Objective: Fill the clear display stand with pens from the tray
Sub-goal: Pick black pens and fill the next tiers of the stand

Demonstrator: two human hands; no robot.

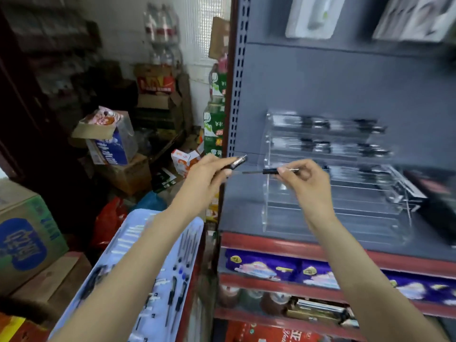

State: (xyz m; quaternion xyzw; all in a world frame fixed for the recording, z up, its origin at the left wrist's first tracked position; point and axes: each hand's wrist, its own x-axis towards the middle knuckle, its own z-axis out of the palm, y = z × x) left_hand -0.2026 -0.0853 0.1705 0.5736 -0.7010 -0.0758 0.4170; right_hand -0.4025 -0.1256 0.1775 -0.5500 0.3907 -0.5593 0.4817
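Note:
A clear tiered display stand (308, 213) sits on the grey shelf, its upper tiers holding several dark pens and its lower tiers bare. In front of the stand's left end, my right hand (304, 177) pinches a black pen (269, 171) whose thin tip points left. My left hand (209, 172) holds a dark pen cap (238, 162) just left of that tip; cap and pen are apart. Below my left arm lies a pale blue tray (138, 233) with several pens and refills.
The grey shelf (241, 211) has a red front edge, with purple packets on the shelf below. A perforated upright runs along the shelf's left side. Cardboard boxes, bags and bottled water crowd the floor to the left. A dark box stands right of the stand.

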